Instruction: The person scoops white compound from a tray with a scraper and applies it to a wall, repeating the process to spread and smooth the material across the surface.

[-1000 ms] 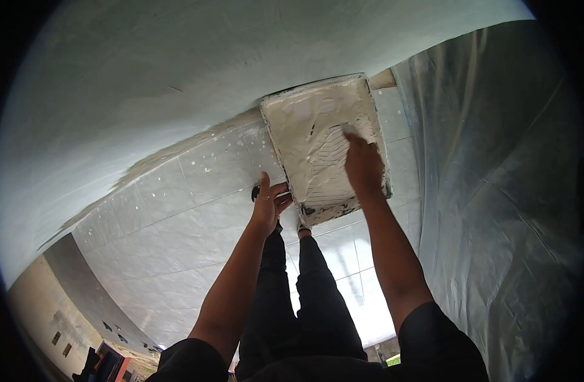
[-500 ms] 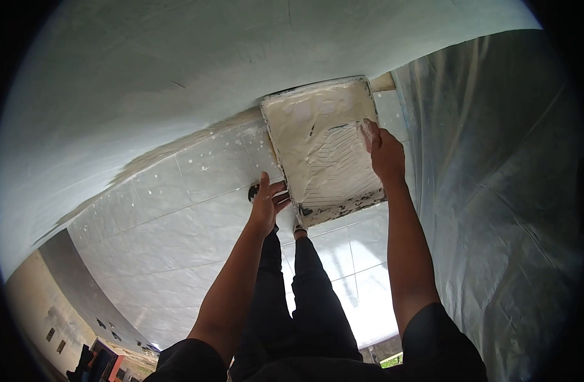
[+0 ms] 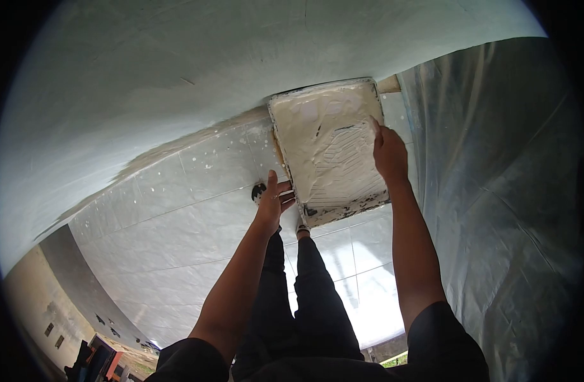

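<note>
Two hands grip a paint tray [image 3: 330,146] — left hand [image 3: 271,202], right hand [image 3: 389,153] — over speckled floor tiles [image 3: 196,216], beside plastic sheeting [image 3: 496,191].

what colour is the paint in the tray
Off-white, creamy paint coats the tray; the head view shows it.

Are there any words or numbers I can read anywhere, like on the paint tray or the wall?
None can be read. The paint tray, coated in pale paint, shows only moulded ridges, no letters. The wall, tiled floor and plastic sheet carry no writing either.
</note>
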### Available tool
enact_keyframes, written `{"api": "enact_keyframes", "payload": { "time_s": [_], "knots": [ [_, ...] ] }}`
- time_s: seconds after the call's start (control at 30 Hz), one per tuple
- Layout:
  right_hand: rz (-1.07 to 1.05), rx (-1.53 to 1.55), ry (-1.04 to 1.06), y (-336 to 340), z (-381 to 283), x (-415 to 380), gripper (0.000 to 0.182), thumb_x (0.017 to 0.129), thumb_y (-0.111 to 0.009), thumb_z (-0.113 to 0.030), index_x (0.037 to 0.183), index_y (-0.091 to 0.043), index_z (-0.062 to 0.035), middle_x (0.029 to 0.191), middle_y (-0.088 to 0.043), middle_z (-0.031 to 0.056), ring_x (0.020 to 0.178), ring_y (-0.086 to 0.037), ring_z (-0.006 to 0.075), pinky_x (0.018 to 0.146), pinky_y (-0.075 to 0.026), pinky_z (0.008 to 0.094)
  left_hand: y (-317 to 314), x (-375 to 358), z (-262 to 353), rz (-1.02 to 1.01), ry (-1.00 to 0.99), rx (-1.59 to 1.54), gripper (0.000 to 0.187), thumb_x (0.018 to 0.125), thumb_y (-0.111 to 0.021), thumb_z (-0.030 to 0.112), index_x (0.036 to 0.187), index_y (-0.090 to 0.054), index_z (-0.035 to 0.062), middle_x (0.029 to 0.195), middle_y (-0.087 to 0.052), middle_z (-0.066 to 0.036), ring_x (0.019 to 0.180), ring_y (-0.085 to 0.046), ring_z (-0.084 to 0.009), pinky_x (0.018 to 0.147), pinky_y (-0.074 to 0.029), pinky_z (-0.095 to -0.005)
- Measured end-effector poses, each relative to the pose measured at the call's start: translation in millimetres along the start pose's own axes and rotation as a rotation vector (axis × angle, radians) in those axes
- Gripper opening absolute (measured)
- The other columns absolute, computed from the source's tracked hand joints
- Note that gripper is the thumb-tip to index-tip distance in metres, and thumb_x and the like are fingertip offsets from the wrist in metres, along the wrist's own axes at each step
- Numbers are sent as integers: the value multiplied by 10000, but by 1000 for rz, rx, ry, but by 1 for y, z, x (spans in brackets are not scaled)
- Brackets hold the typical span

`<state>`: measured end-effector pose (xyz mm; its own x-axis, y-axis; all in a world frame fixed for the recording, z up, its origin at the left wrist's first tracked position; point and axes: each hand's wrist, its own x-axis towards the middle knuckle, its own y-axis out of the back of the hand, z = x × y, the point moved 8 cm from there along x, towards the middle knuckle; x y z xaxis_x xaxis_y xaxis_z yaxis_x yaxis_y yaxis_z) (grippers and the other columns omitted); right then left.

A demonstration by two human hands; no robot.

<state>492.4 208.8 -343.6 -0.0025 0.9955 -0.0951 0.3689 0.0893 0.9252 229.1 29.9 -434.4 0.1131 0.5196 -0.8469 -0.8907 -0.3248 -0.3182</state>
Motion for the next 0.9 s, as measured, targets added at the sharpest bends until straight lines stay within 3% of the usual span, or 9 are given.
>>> {"api": "enact_keyframes", "payload": {
  "time_s": [0.1,0.23,0.33,0.43,0.5,0.63,0.7,0.8,0.9],
  "knots": [
    [-98,-33,-15,-5,-8,-6,195,999,-506,-170,1034,-644,-37,923,-662,191,864,-628,410,780,-508,510,0,1,-2,9,9,2,979,962,-285,748,1367,-485,-121,1362,-543,-239,1232,-539,-333,1095,-392,-412],
    [67,-112,53,5,-5,9,236,983,-505,-149,1155,-651,-80,973,-661,152,910,-628,369,783,-536,477,2,1,-2,16,0,-2,1002,952,-289,762,1370,-474,-130,1367,-535,-246,1242,-532,-341,1098,-391,-413],
    [-74,-256,279,-33,-43,-12,317,909,-530,-103,1213,-620,-121,943,-636,99,909,-625,294,770,-572,410,4,1,-3,14,9,-11,1015,948,-283,769,1374,-467,-134,1370,-532,-250,1248,-528,-343,1100,-390,-415],
    [-148,-129,359,-42,-73,-44,287,894,-572,-110,1175,-627,-112,902,-619,99,883,-622,291,756,-563,416,2,0,-1,10,12,-16,1027,946,-272,776,1374,-463,-138,1368,-532,-253,1250,-525,-346,1104,-386,-419],
    [-19,-42,304,-15,-72,-32,181,917,-587,-117,1082,-650,-76,907,-624,116,881,-621,313,755,-545,446,2,-1,0,7,12,-16,1033,944,-266,779,1373,-463,-140,1364,-534,-255,1250,-524,-347,1107,-382,-421],
    [-30,-184,59,-15,-32,-12,285,928,-536,-106,1198,-627,-109,944,-646,116,888,-625,321,803,-551,433,1,-1,1,-18,12,-11,1050,939,-258,786,1374,-450,-150,1366,-526,-253,1251,-520,-347,1109,-369,-434],
    [-50,-44,269,-39,-57,-49,296,918,-543,-94,1203,-624,-115,943,-640,111,869,-625,321,797,-551,429,0,0,0,-40,15,-17,1062,934,-256,792,1380,-438,-155,1375,-513,-247,1251,-517,-344,1106,-363,-443],
    [-256,26,389,-49,-86,-100,323,905,-559,-84,1221,-616,-117,954,-634,108,883,-619,310,796,-543,424,1,1,-1,-30,23,-69,1054,943,-248,780,1401,-401,-156,1381,-506,-251,1257,-510,-349,1111,-359,-450],
    [16,-12,197,-15,-46,-95,326,899,-578,-74,1221,-613,-111,960,-632,113,881,-611,318,789,-525,429,-1,-3,0,-13,25,-45,1048,947,-245,775,1402,-397,-158,1385,-499,-257,1262,-506,-352,1110,-358,-456]
  ]
}}
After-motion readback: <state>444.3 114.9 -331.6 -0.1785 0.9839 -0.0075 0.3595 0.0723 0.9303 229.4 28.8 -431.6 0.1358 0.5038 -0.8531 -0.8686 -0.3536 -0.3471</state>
